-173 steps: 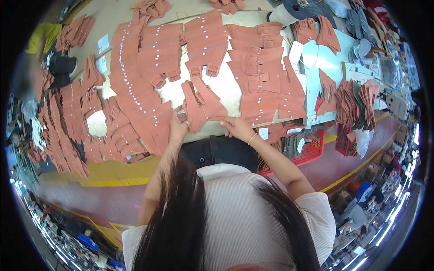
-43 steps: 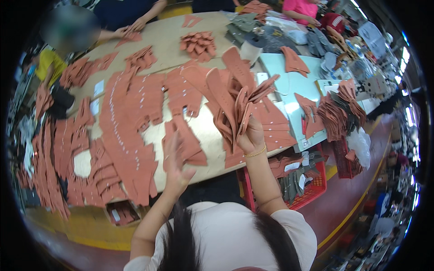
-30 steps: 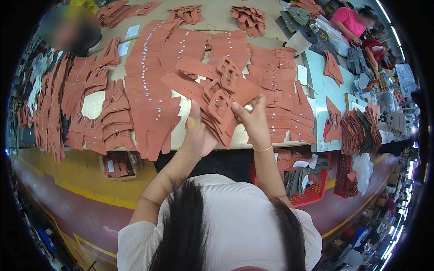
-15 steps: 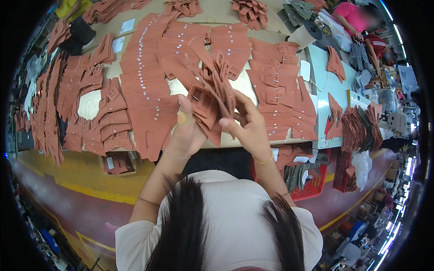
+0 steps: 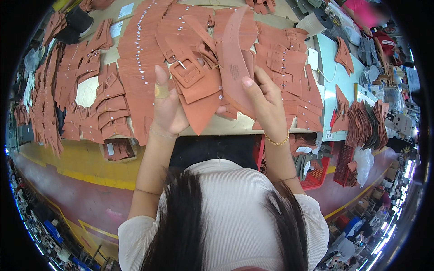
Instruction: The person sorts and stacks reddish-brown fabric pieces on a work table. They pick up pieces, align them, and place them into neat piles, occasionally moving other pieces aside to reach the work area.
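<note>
Head view: strap piece (image 5: 234, 63) and buckled pieces (image 5: 199, 92) above the surface (image 5: 236, 127)

The left hand (image 5: 168, 106), thumb raised clear, supports the buckled pieces on its fingers. The right hand (image 5: 266, 99) pinches the holed strap piece just beside them. Both things sit over the near edge of the surface, in front of overlapping rows of similar terracotta pieces (image 5: 138, 88).

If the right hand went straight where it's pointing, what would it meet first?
Probably the punched strap the right hand holds; beyond it, perhaps flat orange-brown pieces, though depth is unclear.
</note>
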### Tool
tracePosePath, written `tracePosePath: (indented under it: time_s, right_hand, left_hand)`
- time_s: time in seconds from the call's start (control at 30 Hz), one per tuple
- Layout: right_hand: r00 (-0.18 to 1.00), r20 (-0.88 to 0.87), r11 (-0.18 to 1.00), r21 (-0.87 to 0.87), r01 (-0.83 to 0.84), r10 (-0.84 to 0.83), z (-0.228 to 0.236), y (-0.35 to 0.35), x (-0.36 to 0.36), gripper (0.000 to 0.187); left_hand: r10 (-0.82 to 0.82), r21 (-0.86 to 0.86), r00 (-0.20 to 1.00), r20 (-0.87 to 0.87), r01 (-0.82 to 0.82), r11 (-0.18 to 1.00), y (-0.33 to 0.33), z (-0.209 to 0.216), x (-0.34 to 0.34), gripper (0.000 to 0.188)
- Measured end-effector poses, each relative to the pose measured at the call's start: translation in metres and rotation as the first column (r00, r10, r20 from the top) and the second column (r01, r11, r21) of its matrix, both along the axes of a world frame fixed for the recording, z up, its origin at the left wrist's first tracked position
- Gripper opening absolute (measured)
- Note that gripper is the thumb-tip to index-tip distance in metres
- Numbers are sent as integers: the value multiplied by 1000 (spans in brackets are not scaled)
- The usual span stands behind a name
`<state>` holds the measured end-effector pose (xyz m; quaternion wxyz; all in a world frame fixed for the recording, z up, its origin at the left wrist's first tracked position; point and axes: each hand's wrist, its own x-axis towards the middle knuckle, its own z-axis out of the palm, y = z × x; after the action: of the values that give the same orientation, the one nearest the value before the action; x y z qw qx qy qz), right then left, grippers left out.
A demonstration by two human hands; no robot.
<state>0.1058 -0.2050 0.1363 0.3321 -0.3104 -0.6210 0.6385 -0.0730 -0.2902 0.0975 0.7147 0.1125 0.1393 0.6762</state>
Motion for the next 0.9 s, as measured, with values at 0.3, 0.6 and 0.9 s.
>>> tracePosePath:
  time_s: [0.3,0.6,0.9]
  right_hand:
    - [1000,-1,999,39,30,-30,3,9,11,42]
    - [924,-346,931,-365,24,-160,-19,16,13,49]
    - [865,-427,880,-474,33,-263,-36,18,0,50]
  left_hand:
    - [-76,-30,950,-304,70,997,0,14,-2,80]
    - [-75,-118,807,-586,7,993,2,26,0,61]
    - [-60,-151,948,-313,13,988,11,21,-10,56]
